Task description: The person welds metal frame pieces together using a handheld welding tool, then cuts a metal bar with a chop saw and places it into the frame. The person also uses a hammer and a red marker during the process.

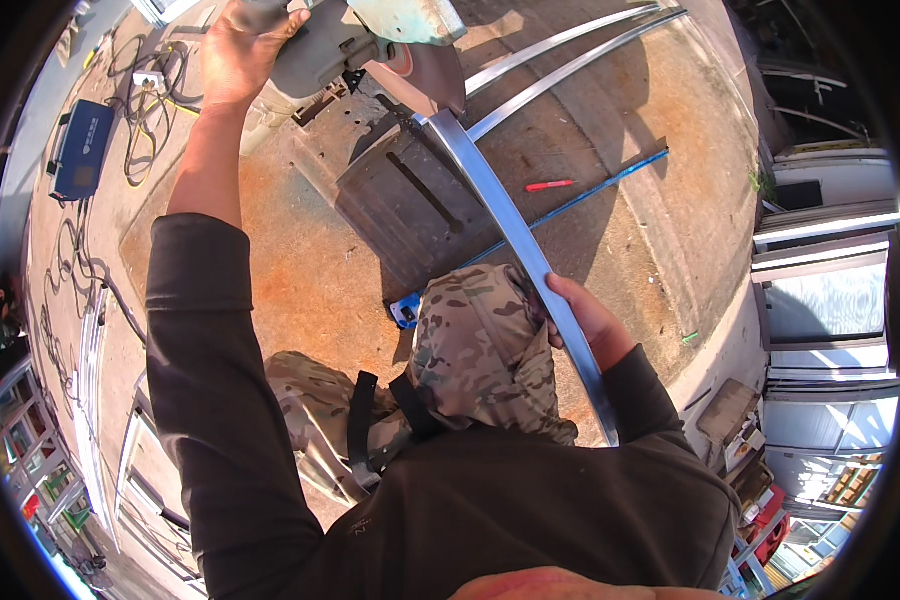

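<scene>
1. Two hands are in my view, both busy at a chop saw (370, 45) that stands on the ground at the far side of the scene.
2. My left hand (240, 45) is closed around the saw's handle, far and to the left, arm stretched out.
3. My right hand (585, 320) is wrapped around a long silvery metal profile (515, 235), gripping it near me, right of centre.
4. The profile runs from that grip away toward the saw, its far end lying on the saw's dark base plate (400, 200) under the blade guard.
5. Two more metal strips (570, 55) lie on the ground far right.
6. A red marker (549, 185) and a blue tape measure (404, 313) lie on the rust-stained concrete nearby.
7. A blue tool case (80, 148) sits far left among cables.
</scene>
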{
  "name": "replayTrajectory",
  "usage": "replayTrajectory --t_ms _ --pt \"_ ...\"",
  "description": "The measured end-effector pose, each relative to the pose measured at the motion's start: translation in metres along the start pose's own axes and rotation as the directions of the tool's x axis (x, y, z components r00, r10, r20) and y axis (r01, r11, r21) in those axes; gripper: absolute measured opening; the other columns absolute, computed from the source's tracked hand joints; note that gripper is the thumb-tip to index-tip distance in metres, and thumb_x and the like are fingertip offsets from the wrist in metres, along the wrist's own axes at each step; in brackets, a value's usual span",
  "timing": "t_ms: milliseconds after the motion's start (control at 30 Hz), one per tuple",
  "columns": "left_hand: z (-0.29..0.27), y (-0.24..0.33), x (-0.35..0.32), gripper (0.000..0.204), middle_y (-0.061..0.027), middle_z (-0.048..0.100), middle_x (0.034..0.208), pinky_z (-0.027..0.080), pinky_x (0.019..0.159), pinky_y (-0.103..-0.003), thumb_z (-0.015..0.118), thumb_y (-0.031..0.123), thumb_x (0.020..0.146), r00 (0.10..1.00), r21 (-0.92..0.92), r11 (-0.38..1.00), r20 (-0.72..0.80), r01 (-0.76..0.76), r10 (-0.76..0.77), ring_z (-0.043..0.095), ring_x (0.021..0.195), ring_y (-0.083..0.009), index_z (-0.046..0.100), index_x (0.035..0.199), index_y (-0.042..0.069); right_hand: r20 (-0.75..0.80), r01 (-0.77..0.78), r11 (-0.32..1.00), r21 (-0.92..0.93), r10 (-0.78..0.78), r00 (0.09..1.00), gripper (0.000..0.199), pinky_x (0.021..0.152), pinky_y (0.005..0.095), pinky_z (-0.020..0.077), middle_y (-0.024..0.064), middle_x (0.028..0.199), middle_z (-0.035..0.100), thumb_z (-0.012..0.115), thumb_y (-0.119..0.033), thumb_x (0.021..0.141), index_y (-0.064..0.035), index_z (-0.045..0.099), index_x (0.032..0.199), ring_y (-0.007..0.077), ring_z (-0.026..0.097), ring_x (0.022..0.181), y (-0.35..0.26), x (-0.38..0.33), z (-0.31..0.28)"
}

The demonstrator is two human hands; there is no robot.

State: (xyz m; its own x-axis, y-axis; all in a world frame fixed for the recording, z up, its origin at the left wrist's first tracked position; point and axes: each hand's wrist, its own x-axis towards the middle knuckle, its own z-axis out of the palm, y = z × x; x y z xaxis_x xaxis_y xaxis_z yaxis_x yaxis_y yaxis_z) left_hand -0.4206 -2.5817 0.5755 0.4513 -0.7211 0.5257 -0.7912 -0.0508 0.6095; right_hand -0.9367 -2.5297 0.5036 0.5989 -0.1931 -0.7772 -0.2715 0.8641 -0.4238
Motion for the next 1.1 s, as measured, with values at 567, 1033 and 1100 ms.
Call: replayTrajectory --t_ms 567,1033,1100 --pt "0.002 0.002 -0.002 0.041 -0.0011 0.074 0.09 0.053 0.081 -0.028 0.087 0.031 0.078 1.0 -0.055 0.998 0.012 -0.019 0.02 0.064 0.082 -0.0081 0.07 0.105 0.005 -0.073 0.02 0.993 -0.12 -0.029 0.997 0.054 0.049 0.0282 0.0503 0.0055 0.068 0.061 0.054 -0.056 0.096 -0.0029 0.063 0.094 0.0147 0.059 0.052 -0.001 -0.004 0.006" --pt "0.002 0.011 -0.004 0.043 -0.002 0.074 0.091 0.053 0.081 -0.028 0.087 0.034 0.077 0.995 -0.03 0.995 0.034 0.097 -0.096 0.064 0.083 -0.0077 0.07 0.104 0.005 -0.243 0.24 0.906 -0.349 -0.335 0.91 0.042 0.053 0.0232 0.0446 0.0004 0.074 0.06 0.067 -0.043 0.094 -0.0015 0.063 0.096 0.0077 0.055 0.059 0.02 0.007 0.017" --pt "0.001 0.012 -0.005 0.044 -0.0024 0.075 0.091 0.053 0.081 -0.029 0.087 0.035 0.077 0.997 -0.021 0.997 0.026 0.078 -0.078 0.065 0.083 -0.0084 0.07 0.104 0.005 -0.243 0.259 0.902 -0.344 -0.352 0.904 0.042 0.056 0.0219 0.0438 -0.001 0.076 0.06 0.067 -0.043 0.094 -0.0014 0.064 0.097 0.006 0.054 0.062 0.024 0.01 0.015"
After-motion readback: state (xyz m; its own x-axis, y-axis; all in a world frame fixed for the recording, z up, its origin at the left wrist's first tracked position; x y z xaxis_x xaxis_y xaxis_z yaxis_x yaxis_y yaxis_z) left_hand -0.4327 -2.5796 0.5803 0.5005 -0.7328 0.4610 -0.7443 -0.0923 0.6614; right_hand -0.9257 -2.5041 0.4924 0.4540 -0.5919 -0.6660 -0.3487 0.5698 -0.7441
